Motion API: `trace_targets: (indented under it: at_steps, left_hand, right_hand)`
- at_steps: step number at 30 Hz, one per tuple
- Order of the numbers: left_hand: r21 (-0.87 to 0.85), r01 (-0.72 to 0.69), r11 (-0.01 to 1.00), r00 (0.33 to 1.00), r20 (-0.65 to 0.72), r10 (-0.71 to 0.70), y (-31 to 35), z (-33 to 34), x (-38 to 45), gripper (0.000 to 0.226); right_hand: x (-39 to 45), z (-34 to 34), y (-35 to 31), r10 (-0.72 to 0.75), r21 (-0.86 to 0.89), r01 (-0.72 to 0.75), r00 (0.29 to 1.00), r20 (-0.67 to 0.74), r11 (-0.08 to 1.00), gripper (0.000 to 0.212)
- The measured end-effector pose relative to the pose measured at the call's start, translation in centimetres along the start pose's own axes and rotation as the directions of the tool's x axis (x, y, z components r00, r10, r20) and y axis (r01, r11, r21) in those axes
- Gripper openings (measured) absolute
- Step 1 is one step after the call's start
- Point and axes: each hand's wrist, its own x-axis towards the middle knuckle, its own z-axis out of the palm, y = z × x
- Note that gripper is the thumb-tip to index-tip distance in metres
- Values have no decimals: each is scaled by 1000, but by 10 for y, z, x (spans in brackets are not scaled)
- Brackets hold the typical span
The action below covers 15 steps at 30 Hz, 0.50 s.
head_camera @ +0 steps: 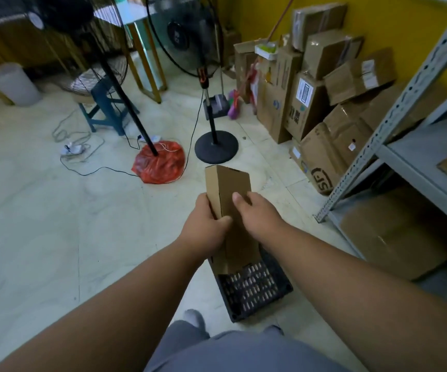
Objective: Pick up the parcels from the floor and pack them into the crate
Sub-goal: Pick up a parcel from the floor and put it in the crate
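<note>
- White bin (13, 85) is standing far left on the floor (42, 210), with a blue stool (104, 108) to its right.
- Red bag (160, 162) is lying at the base of a fan stand, beside a second fan's round black base (216, 147).
- Left hand (206, 229) is gripping the long cardboard parcel (227, 189) on its left edge, fingers curled round it.
- Right hand (257, 213) is grasping the parcel's right side.
- Parcel is being held tilted, its lower end inside the black crate (257, 288) on the floor.
- Stacked cardboard boxes (321, 98) are leaning against the yellow wall; grey shelving (404, 103) is standing far right.
</note>
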Motion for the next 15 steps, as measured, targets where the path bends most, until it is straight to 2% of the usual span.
trace_targets:
  at_steps: [3,5,7,9,12,15]
  left_hand:
    - [99,-50,994,999,12,49,0,-6,44,55]
    - [197,-131,972,991,67,120,1,-6,71,51]
    - [248,-289,925,952,177,250,4,-3,95,46]
    - [306,-464,831,871,329,365,11,-5,120,47]
    - [310,-658,687,710,560,427,24,-20,151,66]
    - [229,-669,707,614,706,353,34,-35,177,68]
  right_hand:
    - [18,10,-11,35,175,-38,999,16,984,58]
    - [27,19,-17,69,273,-73,997,25,959,71]
    - [41,25,-25,117,396,-89,992,-46,914,82]
    - [57,26,-31,247,582,-100,952,-180,807,80]
    - [75,31,-39,426,739,-42,839,-339,672,68]
    - [85,43,-43,524,808,28,748,-408,589,49]
